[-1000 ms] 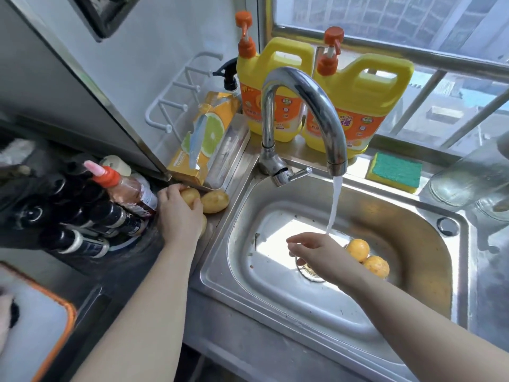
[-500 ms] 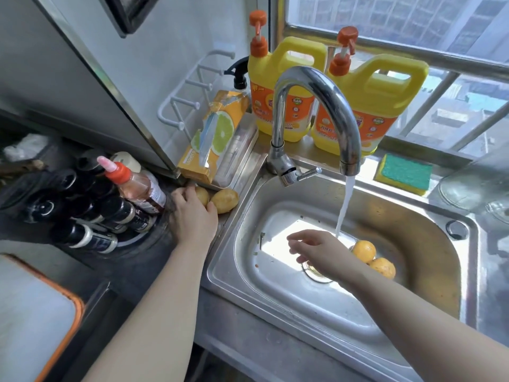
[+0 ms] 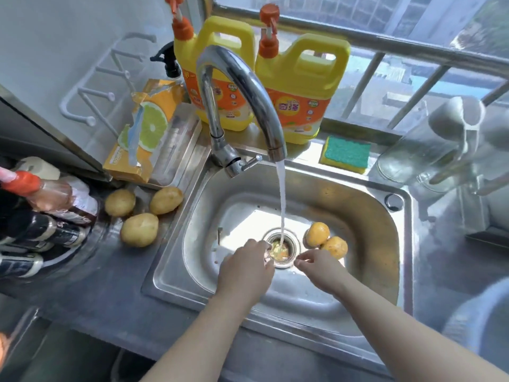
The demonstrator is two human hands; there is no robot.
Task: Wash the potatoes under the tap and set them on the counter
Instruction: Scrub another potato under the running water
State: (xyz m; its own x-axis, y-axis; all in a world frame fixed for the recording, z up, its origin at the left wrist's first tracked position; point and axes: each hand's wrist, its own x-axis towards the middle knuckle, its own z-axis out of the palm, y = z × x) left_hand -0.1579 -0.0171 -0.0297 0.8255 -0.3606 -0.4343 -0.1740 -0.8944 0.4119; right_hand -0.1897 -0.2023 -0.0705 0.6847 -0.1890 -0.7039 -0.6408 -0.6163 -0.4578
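Three potatoes lie on the counter left of the sink: one at the back left (image 3: 120, 202), one at the back right (image 3: 166, 200) and one nearer me (image 3: 139, 229). Two more potatoes (image 3: 317, 234) (image 3: 334, 247) rest in the steel sink (image 3: 366, 216), just right of the drain (image 3: 281, 248). Water runs from the tap (image 3: 242, 86) straight into the drain. My left hand (image 3: 245, 271) is in the sink left of the drain, holding nothing. My right hand (image 3: 319, 267) hovers right of the drain, fingers apart, just short of the two potatoes.
Two yellow detergent jugs (image 3: 300, 86) stand behind the tap, a green sponge (image 3: 345, 153) to their right. An orange box (image 3: 146, 130) lies on a tray behind the washed potatoes. Dark bottles (image 3: 35, 230) and a sauce bottle (image 3: 44, 188) crowd the counter's left. Glassware (image 3: 429, 150) sits at the right.
My left hand let go of the potatoes on the counter and moved into the sink beside the drain. My right hand shifted slightly right, toward the two potatoes.
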